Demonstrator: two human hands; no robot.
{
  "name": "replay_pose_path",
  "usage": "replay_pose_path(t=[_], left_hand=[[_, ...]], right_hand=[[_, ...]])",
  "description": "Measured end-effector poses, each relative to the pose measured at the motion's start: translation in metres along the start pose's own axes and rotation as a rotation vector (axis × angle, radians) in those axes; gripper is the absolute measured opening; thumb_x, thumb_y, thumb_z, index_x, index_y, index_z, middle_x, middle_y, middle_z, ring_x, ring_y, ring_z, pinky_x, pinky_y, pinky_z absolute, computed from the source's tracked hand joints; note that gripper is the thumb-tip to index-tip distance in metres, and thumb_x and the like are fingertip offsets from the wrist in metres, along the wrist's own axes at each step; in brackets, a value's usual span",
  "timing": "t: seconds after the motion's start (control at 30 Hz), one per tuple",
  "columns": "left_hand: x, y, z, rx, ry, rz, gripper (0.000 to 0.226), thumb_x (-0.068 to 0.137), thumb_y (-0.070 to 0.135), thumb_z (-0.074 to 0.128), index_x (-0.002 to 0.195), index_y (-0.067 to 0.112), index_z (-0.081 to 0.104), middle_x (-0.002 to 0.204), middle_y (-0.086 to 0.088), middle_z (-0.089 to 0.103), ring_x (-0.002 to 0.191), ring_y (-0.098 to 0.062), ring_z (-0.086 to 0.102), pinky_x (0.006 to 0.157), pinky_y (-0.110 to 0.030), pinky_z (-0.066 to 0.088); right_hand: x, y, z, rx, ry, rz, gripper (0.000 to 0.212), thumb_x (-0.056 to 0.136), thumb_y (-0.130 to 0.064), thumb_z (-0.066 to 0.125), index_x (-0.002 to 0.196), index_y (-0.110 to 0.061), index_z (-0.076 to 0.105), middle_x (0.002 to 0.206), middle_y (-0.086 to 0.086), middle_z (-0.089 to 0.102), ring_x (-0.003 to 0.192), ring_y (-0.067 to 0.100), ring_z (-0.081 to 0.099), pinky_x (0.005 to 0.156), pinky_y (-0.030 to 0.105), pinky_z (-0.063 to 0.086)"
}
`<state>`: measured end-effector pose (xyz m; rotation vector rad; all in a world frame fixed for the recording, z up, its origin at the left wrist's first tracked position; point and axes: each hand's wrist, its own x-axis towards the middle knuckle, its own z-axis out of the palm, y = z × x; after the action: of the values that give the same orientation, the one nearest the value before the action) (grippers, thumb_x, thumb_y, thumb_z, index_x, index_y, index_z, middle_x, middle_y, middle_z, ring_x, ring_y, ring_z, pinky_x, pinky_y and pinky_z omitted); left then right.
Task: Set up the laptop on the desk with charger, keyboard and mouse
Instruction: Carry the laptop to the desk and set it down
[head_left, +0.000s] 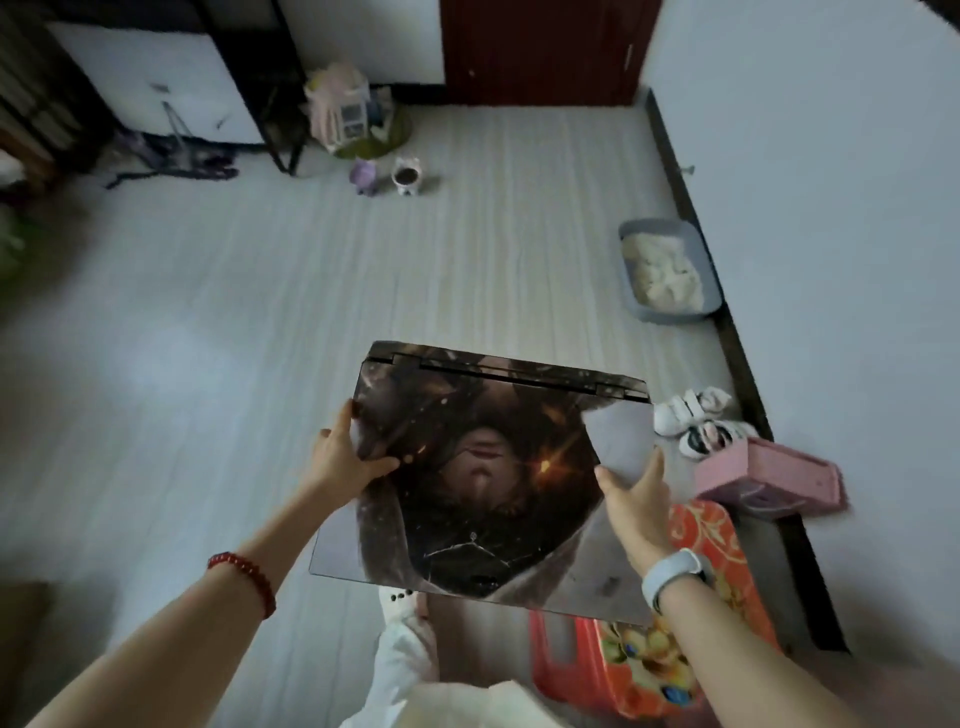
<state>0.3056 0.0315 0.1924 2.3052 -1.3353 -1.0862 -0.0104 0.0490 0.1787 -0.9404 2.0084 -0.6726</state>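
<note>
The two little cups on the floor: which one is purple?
The left cup is purple. The right cup beside it is white with a dark inside.

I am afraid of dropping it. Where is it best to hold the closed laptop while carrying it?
By its two side edges, one hand from each side, as the left hand and right hand grip the laptop now: it is wide, flat and closed.

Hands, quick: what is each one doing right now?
Left hand: closed on the left edge of the laptop, thumb on the lid.
Right hand: closed on the laptop's right edge.
</note>
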Motion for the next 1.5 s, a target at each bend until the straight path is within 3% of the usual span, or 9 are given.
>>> replay_pose_path(t=[0.13, 0.4, 0.67, 0.87, 1.1, 1.5], left_hand=[[0.032, -0.023, -0.077, -0.073, 0.066, -0.05, 0.106, 0.068, 0.025, 0.081, 0.147, 0.021, 0.012, 0.129, -0.027, 0.037, 0.116, -0.041, 0.043, 0.096, -0.04, 0.038], [0.135, -0.07, -0.253, -0.194, 0.239, -0.136, 0.105, 0.067, 0.028, 0.081, 0.146, 0.027, 0.012, 0.127, -0.024, 0.036, 0.111, -0.039, 0.045, 0.093, -0.04, 0.04], [0.234, -0.097, -0.379, -0.327, 0.384, -0.121, 0.103, 0.067, 0.024, 0.082, 0.146, 0.022, 0.015, 0.136, -0.021, 0.037, 0.12, -0.036, 0.041, 0.101, -0.044, 0.036], [0.35, -0.105, -0.47, -0.367, 0.458, -0.145, 0.104, 0.067, 0.024, 0.082, 0.146, 0.021, 0.014, 0.137, -0.022, 0.037, 0.121, -0.037, 0.043, 0.101, -0.045, 0.037], [0.465, -0.115, -0.589, -0.398, 0.558, -0.202, 0.105, 0.064, 0.023, 0.083, 0.146, 0.018, 0.018, 0.138, -0.019, 0.04, 0.123, -0.033, 0.042, 0.099, -0.039, 0.037], [0.681, -0.214, -0.799, -0.47, 0.66, -0.292, 0.111, 0.062, 0.027, 0.085, 0.147, 0.016, 0.014, 0.144, -0.019, 0.035, 0.13, -0.033, 0.037, 0.105, -0.041, 0.035]], right_hand=[[0.012, -0.092, 0.058, -0.077, -0.094, -0.092, 0.082, 0.084, -0.029, 0.064, 0.147, -0.02, 0.012, 0.144, 0.022, 0.033, 0.13, 0.041, 0.036, 0.107, 0.055, 0.03], [0.038, -0.279, 0.218, -0.109, -0.256, -0.225, 0.083, 0.084, -0.03, 0.065, 0.147, -0.024, 0.01, 0.147, 0.017, 0.031, 0.13, 0.039, 0.036, 0.106, 0.054, 0.033], [0.063, -0.445, 0.339, -0.158, -0.288, -0.381, 0.083, 0.084, -0.031, 0.064, 0.147, -0.023, 0.01, 0.145, 0.017, 0.033, 0.129, 0.04, 0.037, 0.104, 0.05, 0.034], [0.116, -0.565, 0.451, -0.181, -0.343, -0.465, 0.083, 0.084, -0.03, 0.064, 0.147, -0.021, 0.01, 0.143, 0.018, 0.035, 0.126, 0.04, 0.039, 0.104, 0.053, 0.036], [0.165, -0.713, 0.586, -0.202, -0.436, -0.533, 0.084, 0.084, -0.029, 0.064, 0.147, -0.02, 0.009, 0.15, 0.018, 0.026, 0.134, 0.039, 0.03, 0.109, 0.053, 0.028], [0.2, -0.934, 0.867, -0.224, -0.534, -0.624, 0.08, 0.082, -0.025, 0.066, 0.145, -0.016, 0.017, 0.141, 0.02, 0.038, 0.126, 0.039, 0.041, 0.104, 0.051, 0.038]])
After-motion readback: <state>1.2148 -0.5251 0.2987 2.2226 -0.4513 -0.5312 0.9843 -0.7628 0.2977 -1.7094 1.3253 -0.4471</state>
